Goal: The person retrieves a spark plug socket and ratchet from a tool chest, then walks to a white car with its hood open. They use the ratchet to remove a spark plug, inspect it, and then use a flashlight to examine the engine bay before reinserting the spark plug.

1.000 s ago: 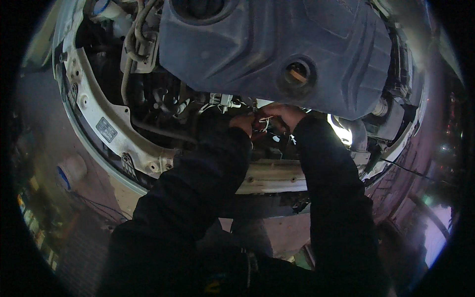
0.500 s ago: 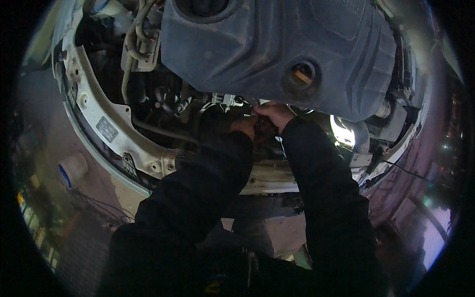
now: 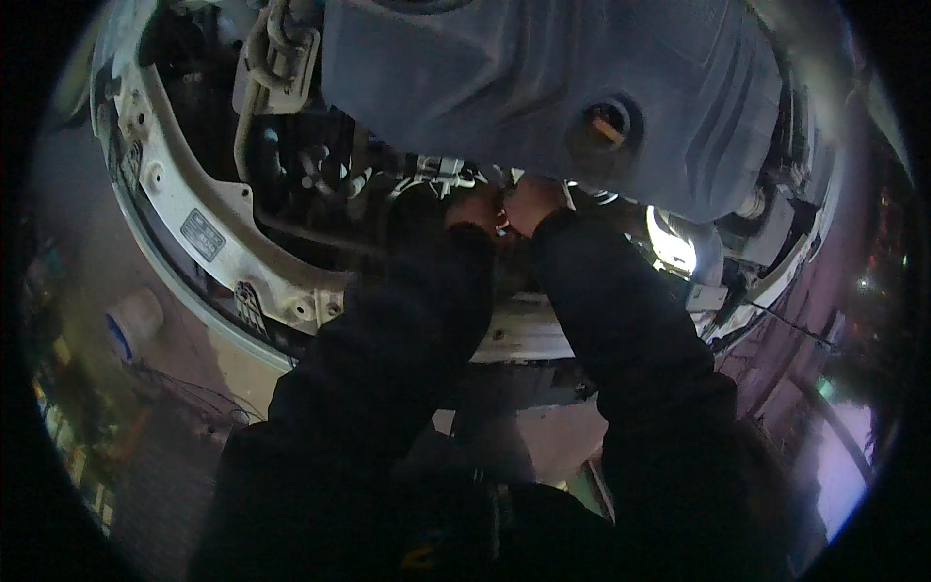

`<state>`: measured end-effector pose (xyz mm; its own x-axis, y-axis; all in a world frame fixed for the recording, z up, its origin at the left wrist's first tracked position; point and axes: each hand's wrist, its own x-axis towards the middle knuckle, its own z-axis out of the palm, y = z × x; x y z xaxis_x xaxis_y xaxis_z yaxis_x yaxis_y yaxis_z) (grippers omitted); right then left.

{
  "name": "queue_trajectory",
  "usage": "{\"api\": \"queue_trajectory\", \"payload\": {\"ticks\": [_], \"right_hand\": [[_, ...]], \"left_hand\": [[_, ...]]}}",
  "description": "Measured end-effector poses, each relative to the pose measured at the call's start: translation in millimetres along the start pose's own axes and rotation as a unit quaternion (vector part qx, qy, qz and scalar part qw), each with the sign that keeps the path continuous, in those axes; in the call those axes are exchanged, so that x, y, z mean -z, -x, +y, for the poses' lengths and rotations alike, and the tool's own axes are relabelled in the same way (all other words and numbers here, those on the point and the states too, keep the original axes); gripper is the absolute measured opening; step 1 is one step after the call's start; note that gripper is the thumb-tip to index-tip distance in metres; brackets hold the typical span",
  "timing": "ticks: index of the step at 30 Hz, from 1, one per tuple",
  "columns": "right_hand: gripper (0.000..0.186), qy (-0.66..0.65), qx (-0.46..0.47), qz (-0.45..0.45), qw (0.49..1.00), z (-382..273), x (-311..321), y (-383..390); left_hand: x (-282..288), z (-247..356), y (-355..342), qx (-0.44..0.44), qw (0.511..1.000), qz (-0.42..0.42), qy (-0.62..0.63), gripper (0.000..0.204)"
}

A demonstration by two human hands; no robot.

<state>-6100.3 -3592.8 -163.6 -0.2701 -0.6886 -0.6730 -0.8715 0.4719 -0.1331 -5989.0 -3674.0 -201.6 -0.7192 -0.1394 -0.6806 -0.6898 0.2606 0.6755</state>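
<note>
Both hands reach down into a car's engine bay, close together at the front edge of the grey plastic engine cover (image 3: 446, 87). My left hand (image 3: 473, 208) is closed, its fingertips turned toward the right hand. Beside it, my right hand (image 3: 533, 201) has its fingers curled in, partly under the cover's edge. A small reddish thing (image 3: 502, 221) shows between the two; its kind is too dark to tell. Just left of the hands, a pale connector (image 3: 441, 172) with light-coloured wiring sits below the cover.
A brightly lit lamp or reflecting surface (image 3: 672, 247) glares right of my right forearm. The pale metal front frame (image 3: 218, 233) curves along the left, and a crossbar (image 3: 529, 335) runs beneath my forearms. An oil filler cap (image 3: 608, 128) sits in the cover. A white cylindrical container (image 3: 136, 323) stands outside the car.
The view has shifted, so the engine bay sits higher in the picture. My right hand has moved slightly left against the cover, and the hands now press closer together.
</note>
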Motion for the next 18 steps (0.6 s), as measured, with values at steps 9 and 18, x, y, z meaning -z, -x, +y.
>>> {"api": "queue_trajectory", "payload": {"ticks": [9, 18], "right_hand": [[0.029, -0.309, -0.168, 0.077, 0.933, -4, 5, 27], [0.028, -0.398, 0.097, -0.077, 0.909, 43, 19, 42]], "left_hand": [[9, 12, -12, -0.114, 0.974, 0.055, -0.189, 0.030], [-8, 6, -26, -0.015, 0.983, 0.089, -0.157, 0.024]]}}
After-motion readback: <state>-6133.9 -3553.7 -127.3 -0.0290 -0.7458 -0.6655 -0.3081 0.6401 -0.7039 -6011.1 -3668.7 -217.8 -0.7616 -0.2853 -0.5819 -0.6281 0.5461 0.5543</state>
